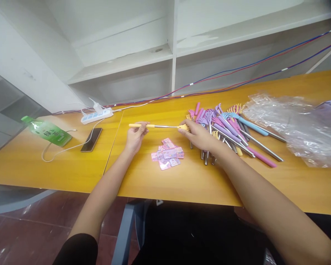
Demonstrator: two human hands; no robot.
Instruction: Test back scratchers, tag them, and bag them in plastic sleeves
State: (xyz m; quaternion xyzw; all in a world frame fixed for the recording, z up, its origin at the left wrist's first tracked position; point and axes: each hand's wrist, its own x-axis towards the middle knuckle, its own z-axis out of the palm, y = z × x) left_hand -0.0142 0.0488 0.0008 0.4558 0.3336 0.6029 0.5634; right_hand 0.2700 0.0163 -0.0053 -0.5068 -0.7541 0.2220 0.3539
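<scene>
A back scratcher [165, 126] with a yellow handle, a thin metal rod and a yellow claw head stretches level between my two hands. My left hand [137, 136] pinches its handle at the left. At the other end my right hand [195, 134] grips it by the claw head, which the fingers partly cover. Below it on the table lies a small loose stack of pink and purple printed cards [168, 153]. Just right of my right hand is a heap of back scratchers [231, 127] in purple, pink, blue and yellow, many with metal rods.
Crumpled clear plastic bags [300, 129] cover the table's right side. On the left are a green bottle [48, 131], a dark phone [91, 140] with a white cable, and a white power strip [96, 115]. Cables [209, 78] run before the shelves [121, 66].
</scene>
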